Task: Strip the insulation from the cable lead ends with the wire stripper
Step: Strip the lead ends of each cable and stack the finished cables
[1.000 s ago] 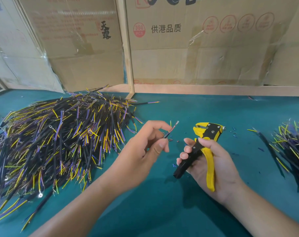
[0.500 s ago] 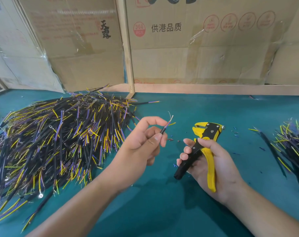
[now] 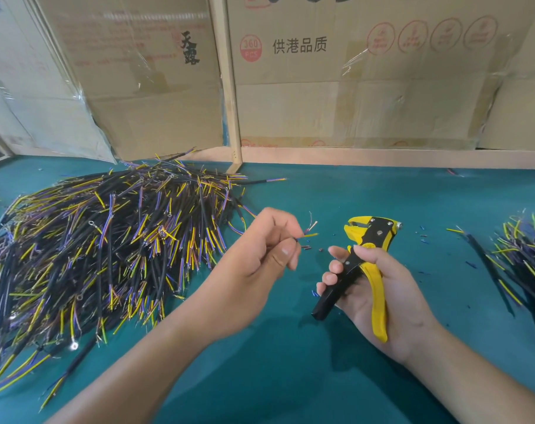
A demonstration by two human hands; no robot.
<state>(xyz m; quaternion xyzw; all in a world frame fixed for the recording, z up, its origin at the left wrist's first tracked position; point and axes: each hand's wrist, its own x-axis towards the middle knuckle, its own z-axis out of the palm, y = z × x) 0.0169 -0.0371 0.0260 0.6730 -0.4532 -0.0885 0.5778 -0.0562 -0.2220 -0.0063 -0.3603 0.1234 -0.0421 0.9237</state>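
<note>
Two hands: we are working both above the green desk, using the wire stripper as our landmark.
Left hand: our left hand is pinching a cable lead between thumb and curled fingers, just left of the stripper.
Lead ends: yellow, purple and bare tips are fanning out toward the stripper's head, not touching it.
Right hand: our right hand is gripping the stripper by its black and yellow handles, head pointing up and away from us.
Big cable pile: lying well left of the stripper.
Small cable pile: lying well right of it.
Insulation scraps: lying on the desk just left of the stripper.
Cardboard boxes: standing behind it.
</note>
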